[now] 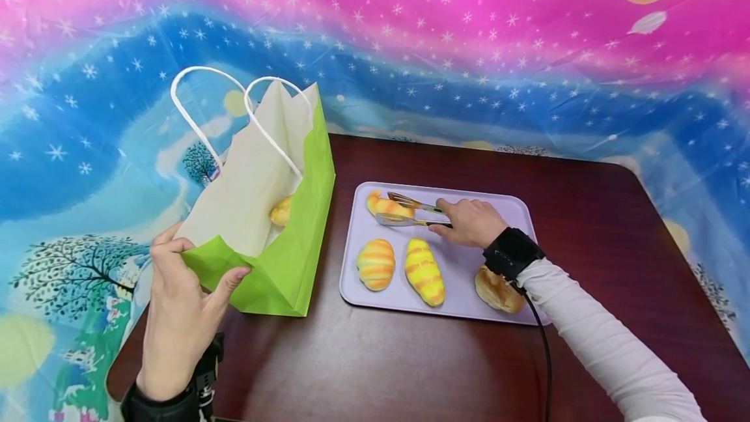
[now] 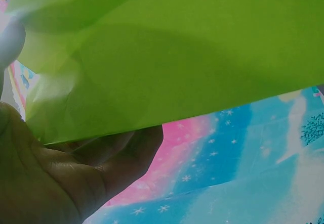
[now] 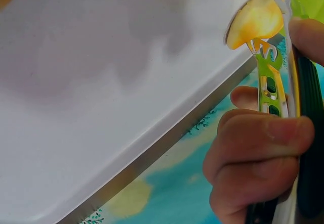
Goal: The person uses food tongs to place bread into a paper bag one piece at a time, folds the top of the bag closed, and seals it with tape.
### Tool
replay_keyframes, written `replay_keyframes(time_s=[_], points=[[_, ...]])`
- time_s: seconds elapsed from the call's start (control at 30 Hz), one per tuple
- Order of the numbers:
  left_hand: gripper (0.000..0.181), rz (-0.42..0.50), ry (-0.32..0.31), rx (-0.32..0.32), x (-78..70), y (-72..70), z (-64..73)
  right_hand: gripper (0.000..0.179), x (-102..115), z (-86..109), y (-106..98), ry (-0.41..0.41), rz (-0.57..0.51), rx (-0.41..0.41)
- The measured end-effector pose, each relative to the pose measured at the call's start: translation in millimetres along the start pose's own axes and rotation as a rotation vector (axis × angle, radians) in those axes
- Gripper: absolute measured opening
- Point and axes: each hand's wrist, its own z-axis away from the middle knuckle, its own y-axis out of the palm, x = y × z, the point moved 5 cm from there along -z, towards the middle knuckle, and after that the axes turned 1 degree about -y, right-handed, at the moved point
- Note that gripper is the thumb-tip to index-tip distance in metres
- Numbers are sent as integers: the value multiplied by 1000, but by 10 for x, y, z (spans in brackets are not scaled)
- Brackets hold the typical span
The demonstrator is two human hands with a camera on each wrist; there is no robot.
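My left hand [image 1: 178, 314] grips the near rim of a green paper bag [image 1: 313, 226], thumb on the green outside. The bag stands upright with its top spread and white handles raised; a yellow bread roll [image 1: 281, 211] shows inside. My right hand [image 1: 469, 221] holds metal food tongs [image 1: 395, 220] with dark handles. Their two ends lie on either side of a curved, croissant-like bread [image 1: 381, 204] at the lilac tray's [image 1: 445, 314] far left corner. The right wrist view shows the tongs against this bread [image 3: 258, 21]; whether they squeeze it I cannot tell.
On the tray lie a striped orange bun [image 1: 376, 264], a long yellow bread [image 1: 424, 272] and a round brown pastry [image 1: 498, 288], partly under the right wrist. A cable [image 1: 545, 350] hangs from that wrist. The dark wooden table [image 1: 363, 370] meets a patterned cloth backdrop [image 1: 410, 70].
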Motion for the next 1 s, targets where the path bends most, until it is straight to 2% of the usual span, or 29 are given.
replay_keyframes(time_s=[0.33, 0.53, 0.83, 1.0], points=[[78, -5, 15, -5, 6, -1, 10, 50, 31, -18, -30, 7, -5, 2], [79, -3, 22, -12, 8, 0, 13, 38, 72, -7, -80, -22, 27, -43], [74, -10, -10, 11, -2, -3, 9, 31, 65, 15, -87, -48, 73, -111], [72, -12, -22, 18, -14, 2, 3, 31, 53, 49, -94, -52, 78, -111]])
